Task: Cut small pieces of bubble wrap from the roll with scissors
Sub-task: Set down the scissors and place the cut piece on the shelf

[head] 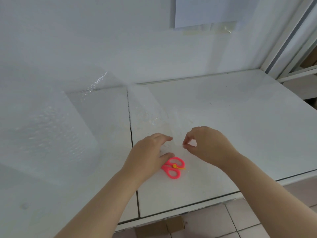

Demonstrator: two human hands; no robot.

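A large roll of clear bubble wrap (44,133) fills the left of the head view, and a sheet from it (151,115) runs across the white table toward my hands. My right hand (207,145) pinches the sheet's near edge between thumb and fingertips. My left hand (151,155) lies flat on the sheet with fingers spread, holding nothing. Pink scissors (173,167) with a yellow pivot lie on the table just under and to the right of my left hand, blades hidden beneath it.
The white table (231,117) has a seam (132,143) running front to back by my left hand. A white wall stands behind, with a paper sheet (205,12) taped up. Brown cardboard (159,227) lies on the tiled floor below the table's front edge.
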